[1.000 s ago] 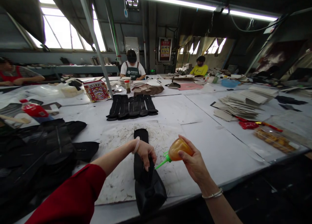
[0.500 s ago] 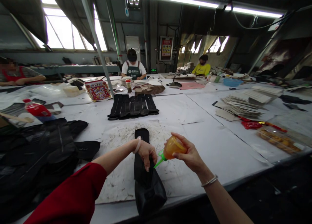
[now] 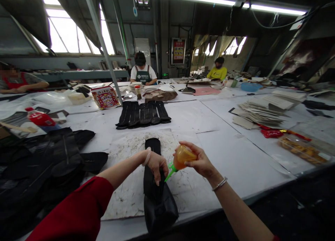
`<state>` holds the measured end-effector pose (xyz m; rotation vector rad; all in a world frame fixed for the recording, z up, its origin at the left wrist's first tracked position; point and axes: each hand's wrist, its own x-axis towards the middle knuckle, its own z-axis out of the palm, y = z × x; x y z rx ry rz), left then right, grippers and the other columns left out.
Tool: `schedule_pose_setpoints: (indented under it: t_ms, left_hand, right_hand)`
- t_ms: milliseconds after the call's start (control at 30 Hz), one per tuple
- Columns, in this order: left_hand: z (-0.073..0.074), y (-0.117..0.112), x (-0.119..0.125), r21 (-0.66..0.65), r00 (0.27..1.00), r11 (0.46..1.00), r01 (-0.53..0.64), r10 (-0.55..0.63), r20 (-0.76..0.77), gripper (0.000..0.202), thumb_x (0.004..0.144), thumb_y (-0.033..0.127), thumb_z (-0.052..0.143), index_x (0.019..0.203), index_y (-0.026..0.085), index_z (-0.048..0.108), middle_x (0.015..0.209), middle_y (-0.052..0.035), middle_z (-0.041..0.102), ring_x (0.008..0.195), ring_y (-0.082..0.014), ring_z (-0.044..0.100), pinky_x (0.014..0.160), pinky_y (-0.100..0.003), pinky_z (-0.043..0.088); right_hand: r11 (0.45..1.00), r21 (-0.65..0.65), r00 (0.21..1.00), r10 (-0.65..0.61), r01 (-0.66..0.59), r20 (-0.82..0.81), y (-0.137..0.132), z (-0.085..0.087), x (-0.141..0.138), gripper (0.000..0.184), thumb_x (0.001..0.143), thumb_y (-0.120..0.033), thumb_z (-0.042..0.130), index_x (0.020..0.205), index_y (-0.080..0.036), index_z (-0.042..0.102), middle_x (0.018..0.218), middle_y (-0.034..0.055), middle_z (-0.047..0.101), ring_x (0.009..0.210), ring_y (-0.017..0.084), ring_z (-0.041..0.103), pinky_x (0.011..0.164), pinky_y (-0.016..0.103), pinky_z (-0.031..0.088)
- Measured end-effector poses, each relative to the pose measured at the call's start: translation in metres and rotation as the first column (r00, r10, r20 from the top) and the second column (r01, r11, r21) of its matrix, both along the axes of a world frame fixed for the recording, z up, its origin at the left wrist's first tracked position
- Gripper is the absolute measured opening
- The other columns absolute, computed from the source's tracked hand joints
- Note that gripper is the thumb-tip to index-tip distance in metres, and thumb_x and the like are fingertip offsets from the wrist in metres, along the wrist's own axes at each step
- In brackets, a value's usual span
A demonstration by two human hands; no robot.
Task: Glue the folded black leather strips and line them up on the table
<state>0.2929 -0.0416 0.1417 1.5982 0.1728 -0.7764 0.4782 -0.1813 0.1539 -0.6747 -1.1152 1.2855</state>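
My left hand point(image 3: 155, 165) grips a long black fabric piece point(image 3: 156, 195) that lies on a stained white work sheet point(image 3: 131, 192) and hangs over the table's near edge. My right hand point(image 3: 197, 160) is wrapped round an orange squeeze bottle point(image 3: 183, 156). Its green nozzle point(image 3: 169, 172) points down-left at the black piece, right beside my left fingers. A bracelet sits on each wrist.
A row of black pieces point(image 3: 143, 114) lies further back. A heap of black fabric point(image 3: 47, 157) fills the left. Stacked grey card sheets point(image 3: 259, 114), red packets point(image 3: 272, 133) and a snack tray point(image 3: 300, 148) lie right. A red bottle point(image 3: 39, 118) lies left. Three people sit at the far side.
My right hand has carried the orange bottle left and slightly down, bringing its green nozzle up to the black piece. My left hand has stayed put.
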Motion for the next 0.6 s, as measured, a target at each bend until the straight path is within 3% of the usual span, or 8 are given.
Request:
schedule_pose_setpoints:
  t_ms: [600]
  left_hand:
    - [-0.0023,0.0018,-0.0052,-0.031,0.999,0.999,-0.034,0.036,0.039,0.04,0.049,0.036,0.089,0.079,0.015,0.074,0.065,-0.0002,0.071,0.057,-0.0152,0.064,0.058,-0.024,0.054]
  right_hand:
    - [0.997,-0.073,0.996,0.008,-0.015,-0.089,0.006,0.0017,-0.0019,0.065,0.057,-0.021,0.086,0.118,-0.023,0.063,0.101,0.0063,0.07,0.095,0.026,0.067,0.085,0.04,0.051]
